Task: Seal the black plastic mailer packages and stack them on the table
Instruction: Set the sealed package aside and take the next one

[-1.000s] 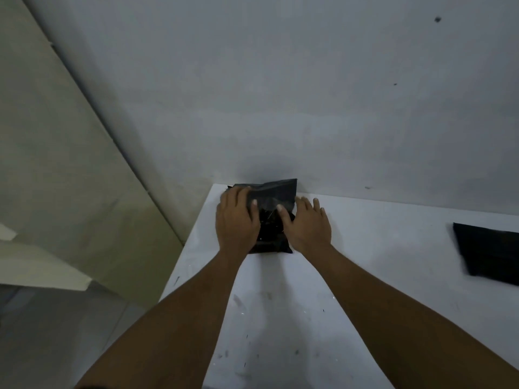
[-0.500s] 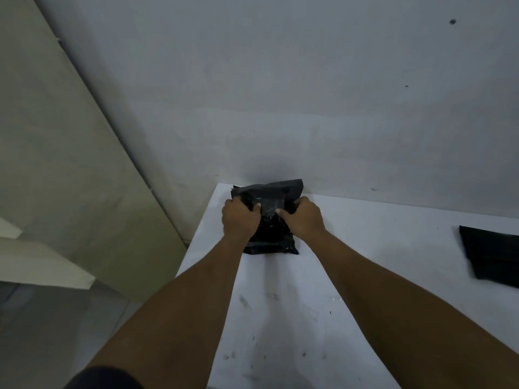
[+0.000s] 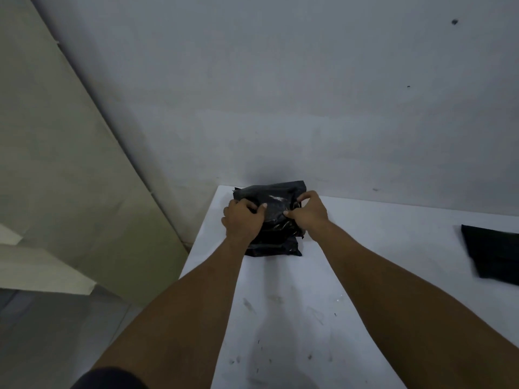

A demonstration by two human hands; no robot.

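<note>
Left hand [image 3: 243,220]: fingers curled round the top mailer's left edge, thumb lying across its upper face.
Right hand [image 3: 309,214]: fingers curled on the right edge, thumb pointing inward.
Top mailer [image 3: 276,203]: held between both sets of fingers, bulging, resting on the stack.
Stack [image 3: 273,247]: just nearer than the fingers, on the white table [image 3: 280,318].
Change: a second ago the fingers lay flat, pressing; now they grip.
Meaning: sealing likely finished; squaring the package on the pile seems underway.
Spare mailer [image 3: 494,254]: well right of the right fingers.
</note>
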